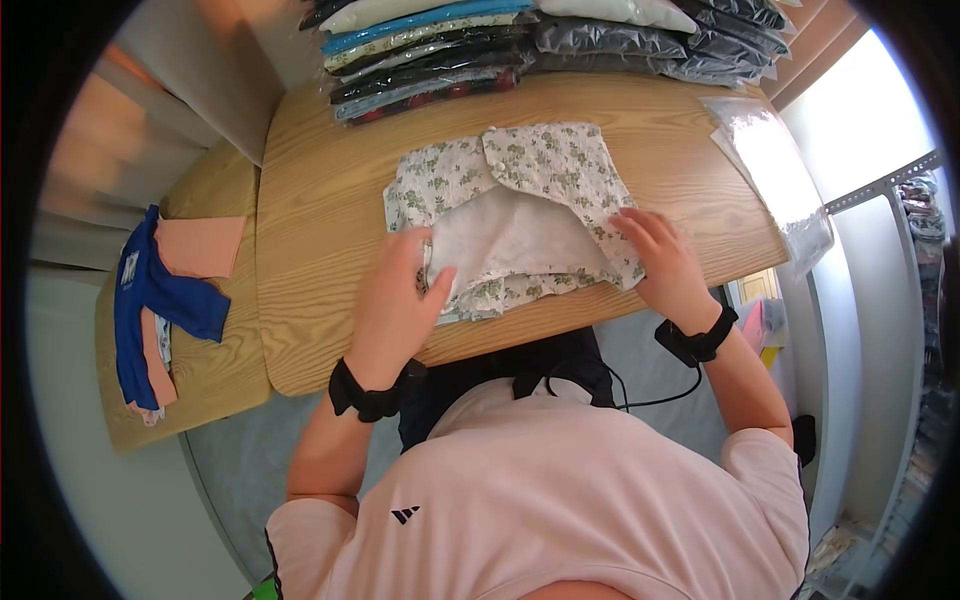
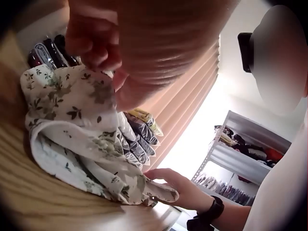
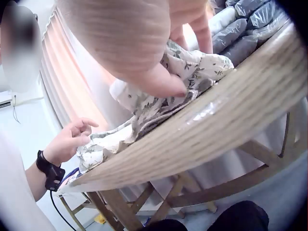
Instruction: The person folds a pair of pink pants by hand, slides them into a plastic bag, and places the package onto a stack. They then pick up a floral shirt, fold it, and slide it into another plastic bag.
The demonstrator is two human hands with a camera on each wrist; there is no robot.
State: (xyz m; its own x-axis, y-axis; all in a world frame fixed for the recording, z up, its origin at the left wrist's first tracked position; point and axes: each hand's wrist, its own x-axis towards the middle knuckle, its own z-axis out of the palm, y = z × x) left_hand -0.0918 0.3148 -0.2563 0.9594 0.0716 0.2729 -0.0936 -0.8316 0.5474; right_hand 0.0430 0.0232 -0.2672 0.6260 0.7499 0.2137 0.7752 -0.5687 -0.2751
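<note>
A white garment with a green floral print [image 1: 540, 165] lies folded on the wooden table, its plain white inside showing in the middle. At its left edge is my left hand [image 1: 395, 295], thumb spread away from the fingers and nothing gripped. My right hand [image 1: 665, 262] pinches the garment's right edge. In the right wrist view, the thumb [image 3: 161, 84] of that hand presses on the bunched floral cloth [image 3: 195, 67], with the other fingers behind it. The left wrist view shows a curved edge of the garment [image 2: 72, 127] raised off the tabletop.
Stacks of clothes in plastic bags [image 1: 430, 60] line the table's far side. Clear plastic bags [image 1: 770, 160] lie at the right edge. On the left side table [image 1: 215, 370] are blue and peach garments [image 1: 140, 300]. A metal shelf [image 2: 236, 144] holds more clothes.
</note>
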